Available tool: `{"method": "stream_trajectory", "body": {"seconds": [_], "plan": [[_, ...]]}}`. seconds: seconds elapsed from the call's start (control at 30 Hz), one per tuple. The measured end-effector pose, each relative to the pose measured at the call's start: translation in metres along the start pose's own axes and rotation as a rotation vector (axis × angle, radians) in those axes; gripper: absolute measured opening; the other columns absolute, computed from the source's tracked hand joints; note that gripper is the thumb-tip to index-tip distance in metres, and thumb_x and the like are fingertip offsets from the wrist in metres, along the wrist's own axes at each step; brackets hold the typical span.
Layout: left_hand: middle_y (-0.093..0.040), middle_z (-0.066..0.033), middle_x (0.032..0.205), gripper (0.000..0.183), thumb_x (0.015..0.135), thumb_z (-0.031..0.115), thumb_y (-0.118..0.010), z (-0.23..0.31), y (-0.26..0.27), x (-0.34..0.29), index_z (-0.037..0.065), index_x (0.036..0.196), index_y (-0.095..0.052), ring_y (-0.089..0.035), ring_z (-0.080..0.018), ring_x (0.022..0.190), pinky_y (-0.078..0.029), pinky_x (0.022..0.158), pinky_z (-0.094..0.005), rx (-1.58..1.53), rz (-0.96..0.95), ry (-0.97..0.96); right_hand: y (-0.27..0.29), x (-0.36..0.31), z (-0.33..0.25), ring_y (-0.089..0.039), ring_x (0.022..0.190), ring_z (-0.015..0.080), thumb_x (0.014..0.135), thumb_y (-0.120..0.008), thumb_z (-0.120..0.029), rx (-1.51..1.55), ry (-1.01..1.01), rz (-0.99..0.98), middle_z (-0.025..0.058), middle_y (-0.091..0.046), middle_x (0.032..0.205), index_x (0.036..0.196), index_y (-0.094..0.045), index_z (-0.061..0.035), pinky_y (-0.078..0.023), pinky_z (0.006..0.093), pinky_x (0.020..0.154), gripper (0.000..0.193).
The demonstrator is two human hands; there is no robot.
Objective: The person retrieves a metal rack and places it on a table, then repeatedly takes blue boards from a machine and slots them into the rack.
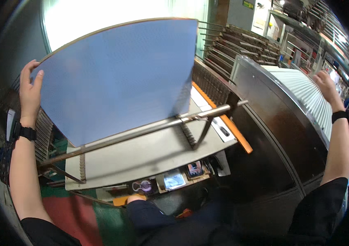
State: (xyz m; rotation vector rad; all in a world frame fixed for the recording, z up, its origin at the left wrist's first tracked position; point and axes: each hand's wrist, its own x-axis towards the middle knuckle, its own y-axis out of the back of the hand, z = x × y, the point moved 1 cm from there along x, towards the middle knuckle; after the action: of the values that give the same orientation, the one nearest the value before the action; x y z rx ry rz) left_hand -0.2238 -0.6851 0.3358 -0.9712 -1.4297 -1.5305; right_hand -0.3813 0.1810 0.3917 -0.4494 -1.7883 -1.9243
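A large blue panel (121, 78) with a thin pale rim stands tilted in front of me, its lower edge by a metal bar (141, 137). My left hand (30, 90) grips its left edge near the upper corner, thumb on the blue face and fingertips at the rim. On the right, my right hand (327, 87) is raised beside a row of upright white panels (295, 84), fingers curled. Whether it holds one of them cannot be made out. Dark bands circle both wrists.
Under the bar lies a pale tabletop (113, 164) with notched supports. An orange strip (238, 135) and a black marker (224, 131) lie at its right. Below is an open compartment with a phone (195, 169) and purple-rimmed item (143, 187). A dark metal cabinet (273, 119) stands right; racks rise behind.
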Motion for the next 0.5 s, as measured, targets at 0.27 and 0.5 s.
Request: {"method": "stream_trajectory", "body": {"seconds": [0.27, 0.5], "plan": [[-0.055, -0.0066, 0.128, 0.035, 0.092, 0.02, -0.06, 0.158, -0.047, -0.048, 0.006, 0.124, -0.055, -0.05, -0.0212, 0.12, -0.039, 0.103, -0.0365, -0.487, -0.909, 0.145, 0.005, -0.025, 0.085, -0.06, 0.087, 0.0331, 0.095, -0.056, -0.025, -0.166, 0.032, 0.04, 0.0208, -0.06, 0.09, 0.095, -0.056, 0.0062, -0.045, 0.0411, 0.081, 0.031], [-0.058, -0.0017, 0.113, 0.034, 0.092, 0.03, -0.061, 0.176, -0.07, -0.068, 0.009, 0.119, -0.057, -0.053, -0.0125, 0.099, -0.043, 0.087, -0.0298, -0.507, -1.08, 0.469, -0.057, -0.05, 0.024, -0.052, 0.122, 0.0342, 0.097, -0.054, -0.027, -0.055, 0.225, -0.1, 0.0203, -0.055, 0.129, 0.126, -0.054, 0.0, -0.041, 0.0415, 0.104, 0.039]]}}
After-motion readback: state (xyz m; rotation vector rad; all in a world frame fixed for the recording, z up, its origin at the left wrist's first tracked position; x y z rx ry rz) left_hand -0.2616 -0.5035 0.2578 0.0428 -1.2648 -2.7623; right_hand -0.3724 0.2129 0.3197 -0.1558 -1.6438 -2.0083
